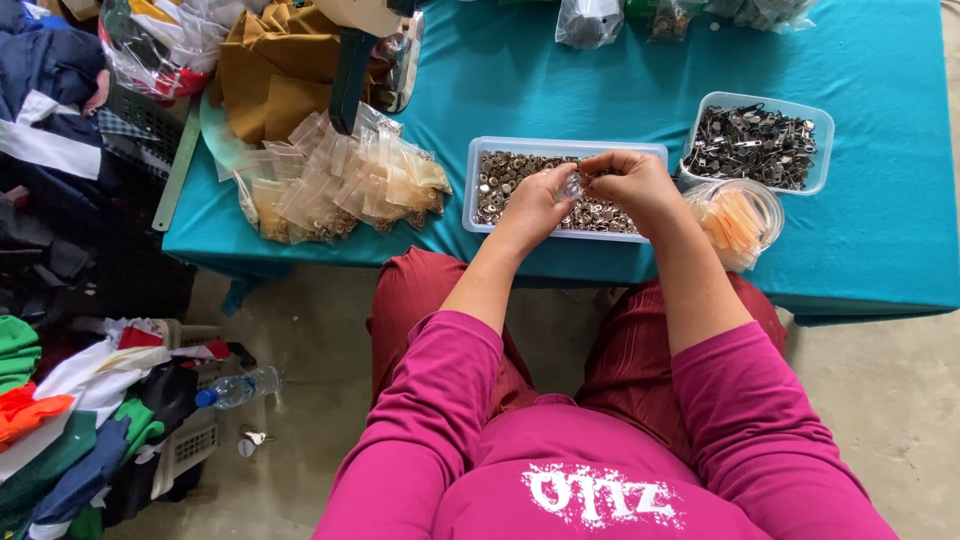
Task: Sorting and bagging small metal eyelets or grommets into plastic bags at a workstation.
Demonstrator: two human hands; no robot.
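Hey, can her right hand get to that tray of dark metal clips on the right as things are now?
Probably yes. The right hand is over the tray of silver buttons, and the tray of dark clips stands open just beside it with nothing between. Both hands share a small clear bag, so that grip would have to free up first.

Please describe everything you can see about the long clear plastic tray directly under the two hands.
The tray is a shallow rectangular container of clear, slightly bluish plastic with rounded corners. It lies flat on the teal cloth, near the table's front edge, and is filled with small round silver metal pieces. The left hand and right hand are over its middle, hiding part of the contents. A second, smaller tray sits to its right.
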